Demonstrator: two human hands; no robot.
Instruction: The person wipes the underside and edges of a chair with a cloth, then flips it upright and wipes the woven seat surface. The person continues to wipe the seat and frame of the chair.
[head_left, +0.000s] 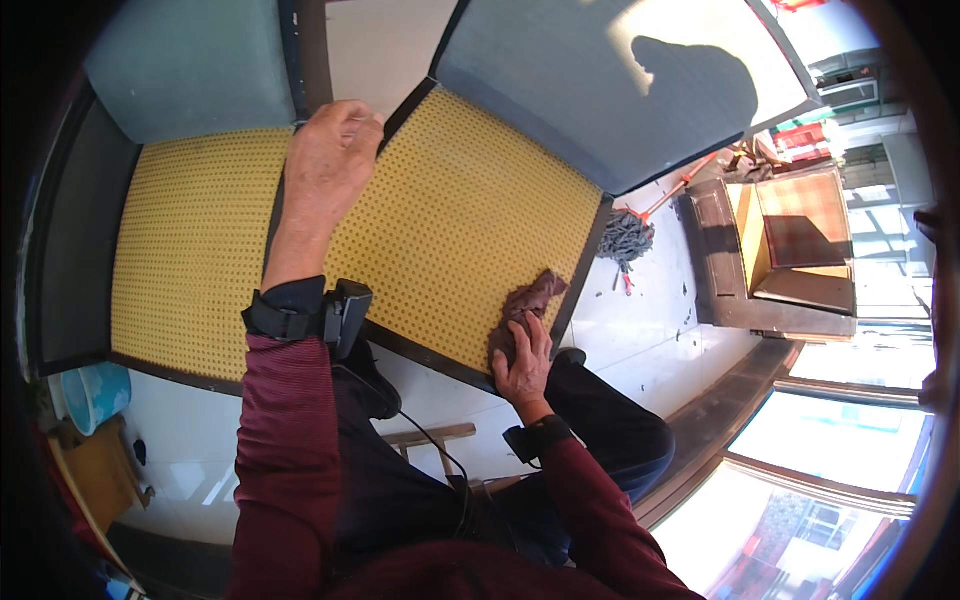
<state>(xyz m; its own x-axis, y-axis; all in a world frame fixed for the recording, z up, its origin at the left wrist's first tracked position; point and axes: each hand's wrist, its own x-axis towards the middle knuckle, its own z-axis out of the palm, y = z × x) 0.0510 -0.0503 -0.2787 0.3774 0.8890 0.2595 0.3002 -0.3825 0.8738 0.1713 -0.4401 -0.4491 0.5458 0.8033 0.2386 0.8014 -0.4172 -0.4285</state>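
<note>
My right hand presses a crumpled brown cloth onto a yellow perforated panel with a dark frame, near its front right corner. My left hand is over the gap beside this panel, its fingers curled; whether anything is inside them is hidden. To its left lies a second yellow perforated panel. Behind the two panels rise grey panels, and the right one carries a shadow shaped like a head. Both my wrists wear black straps, the left one with a box-like device.
A mop with grey strands lies on the white tiled floor at right, before a brown wooden cabinet. A blue bucket stands at left. Below the panels, a small wooden stool is by my legs, with a black cable.
</note>
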